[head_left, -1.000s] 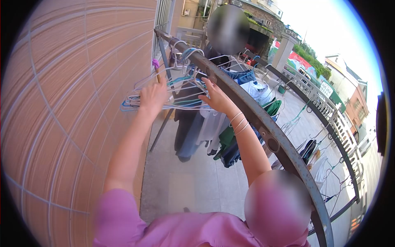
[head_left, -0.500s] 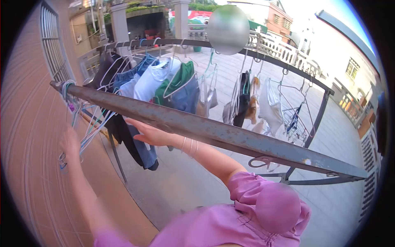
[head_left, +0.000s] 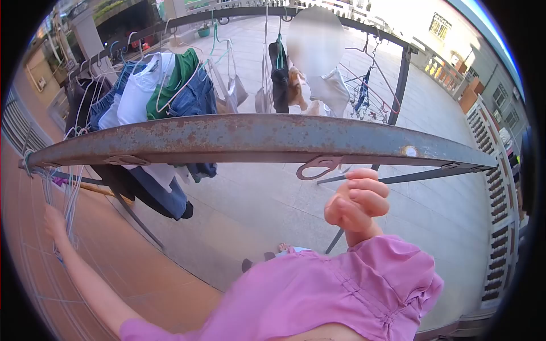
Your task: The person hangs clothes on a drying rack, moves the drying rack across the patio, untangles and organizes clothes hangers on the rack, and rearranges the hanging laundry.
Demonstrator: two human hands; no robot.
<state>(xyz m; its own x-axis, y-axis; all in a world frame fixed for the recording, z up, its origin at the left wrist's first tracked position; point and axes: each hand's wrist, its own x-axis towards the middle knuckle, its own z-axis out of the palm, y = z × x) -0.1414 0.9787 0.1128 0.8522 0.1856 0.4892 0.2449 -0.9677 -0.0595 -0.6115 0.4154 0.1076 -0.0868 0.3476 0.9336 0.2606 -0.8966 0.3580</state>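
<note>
At the far left my left hand (head_left: 55, 223) is beside a bundle of thin wire hangers (head_left: 73, 196) that hangs from the end of the rusty metal bar (head_left: 250, 139). Blur and the angle hide its fingers, so its grip is unclear. My right hand (head_left: 358, 202) is raised in front of my chest, fingers curled into a loose fist with nothing visible in it. Just above and left of that fist, a metal loop (head_left: 317, 169) sticks out below the bar.
Behind the near bar, a second rail (head_left: 193, 18) carries a white shirt (head_left: 149, 85), a green garment (head_left: 173, 85), denim pieces (head_left: 196, 94) and dark trousers (head_left: 278, 85). A leg (head_left: 139, 219) of the rack slants to the floor. A tiled wall (head_left: 28, 227) runs along the left.
My right hand has drawn back from the hanging clothes at left to in front of my chest, its fingers now curled. My view has turned right; my left hand stays near the hangers.
</note>
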